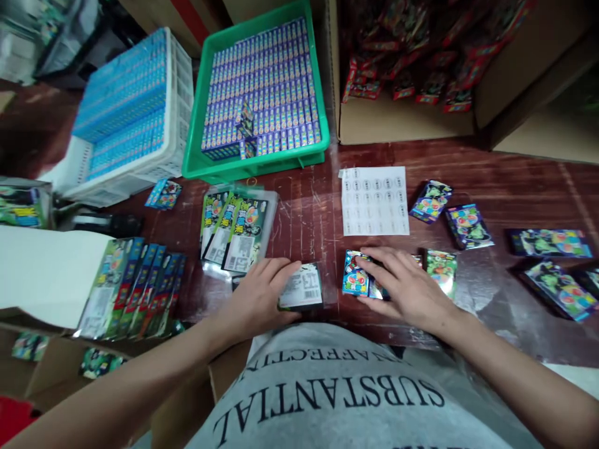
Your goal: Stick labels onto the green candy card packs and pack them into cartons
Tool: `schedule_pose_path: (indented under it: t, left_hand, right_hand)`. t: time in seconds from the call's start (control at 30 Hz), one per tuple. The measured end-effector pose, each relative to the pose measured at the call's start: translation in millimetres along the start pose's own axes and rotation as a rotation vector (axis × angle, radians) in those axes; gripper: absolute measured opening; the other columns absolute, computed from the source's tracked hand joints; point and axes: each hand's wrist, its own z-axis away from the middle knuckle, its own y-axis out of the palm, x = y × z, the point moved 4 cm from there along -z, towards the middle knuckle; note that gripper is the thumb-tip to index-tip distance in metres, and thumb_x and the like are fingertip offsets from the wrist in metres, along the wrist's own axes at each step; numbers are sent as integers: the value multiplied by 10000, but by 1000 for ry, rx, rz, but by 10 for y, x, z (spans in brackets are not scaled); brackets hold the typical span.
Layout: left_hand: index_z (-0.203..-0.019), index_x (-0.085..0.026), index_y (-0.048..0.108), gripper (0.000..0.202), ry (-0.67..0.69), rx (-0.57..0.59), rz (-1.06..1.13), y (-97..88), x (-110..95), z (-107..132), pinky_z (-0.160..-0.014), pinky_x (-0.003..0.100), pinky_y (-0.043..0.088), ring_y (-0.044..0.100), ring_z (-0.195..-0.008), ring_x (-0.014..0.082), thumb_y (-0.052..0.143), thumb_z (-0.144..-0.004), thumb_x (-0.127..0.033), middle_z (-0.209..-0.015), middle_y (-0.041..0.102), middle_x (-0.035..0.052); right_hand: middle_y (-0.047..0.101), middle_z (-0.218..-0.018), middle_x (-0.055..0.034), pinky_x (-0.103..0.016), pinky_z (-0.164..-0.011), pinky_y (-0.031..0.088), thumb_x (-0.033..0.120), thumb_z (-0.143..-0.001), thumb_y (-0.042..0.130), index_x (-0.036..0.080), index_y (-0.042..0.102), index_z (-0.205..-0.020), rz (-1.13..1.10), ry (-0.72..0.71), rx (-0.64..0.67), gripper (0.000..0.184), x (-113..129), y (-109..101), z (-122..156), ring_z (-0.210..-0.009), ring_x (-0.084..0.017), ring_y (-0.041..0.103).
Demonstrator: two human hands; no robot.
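Observation:
My left hand (262,293) lies on a clear plastic package with a white barcode label (302,288), fingers curled over its left edge, holding it flat on the dark red table. My right hand (402,284) rests on several small colourful card packs (355,280) lined up side by side at the table's front, fingers spread across them. A white sheet of round stickers (374,201) lies just beyond my right hand. A few bagged card sets (236,231) lie fanned out just beyond my left hand.
A green tray (196,125) packed with purple packs and a white crate (180,100) of blue packs stand at the back. Loose packs (468,226) are scattered at right. A cardboard box (402,118) holds red packs. A row of finished packages (135,287) stands at left.

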Motion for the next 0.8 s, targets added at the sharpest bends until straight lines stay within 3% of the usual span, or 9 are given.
schedule_pose_path:
  t: [0.13,0.37,0.63,0.73,0.8]
  left_hand:
    - [-1506,-230,357,963,-8,-66,138,157,-68,-55,-1097,514,416,509,-1271,331,848,-709,-456,-1409,523,142]
    - [-1530,-228,359,928,74,-33,182,134,-20,-145,-1119,525,376,480,-1318,344,803,-755,-481,-1447,515,149]
    - [-1516,-192,391,943,101,-29,198,242,-126,-256,-1135,522,380,463,-1336,346,826,-739,-502,-1460,510,161]
    - [-1512,-175,393,943,97,-45,176,276,-181,-320,-1133,529,382,476,-1325,348,818,-746,-526,-1455,517,167]
    - [-1517,-191,387,928,97,-36,166,277,-196,-347,-1124,527,392,484,-1320,346,806,-761,-529,-1459,518,158]
  right_hand:
    - [539,-1479,-133,-558,-1068,479,529,-933,629,226,469,-1493,-108,-76,48,657,30,-22,7,-1344,-333,491]
    - [514,-1541,-56,-563,-1106,454,490,-909,674,296,453,-1518,-148,-156,200,676,38,-3,19,-1395,-318,444]
    - [570,-1475,-116,-571,-1089,468,529,-914,663,237,507,-1468,-112,-62,118,645,89,35,-105,-1355,-333,501]
    - [508,-1528,-177,-572,-1153,415,575,-885,680,160,399,-1536,-96,-46,139,821,115,7,-125,-1409,-336,468]
    - [400,-1604,-203,-614,-1215,306,614,-836,716,141,297,-1590,-64,-30,148,984,63,-69,-78,-1491,-364,356]
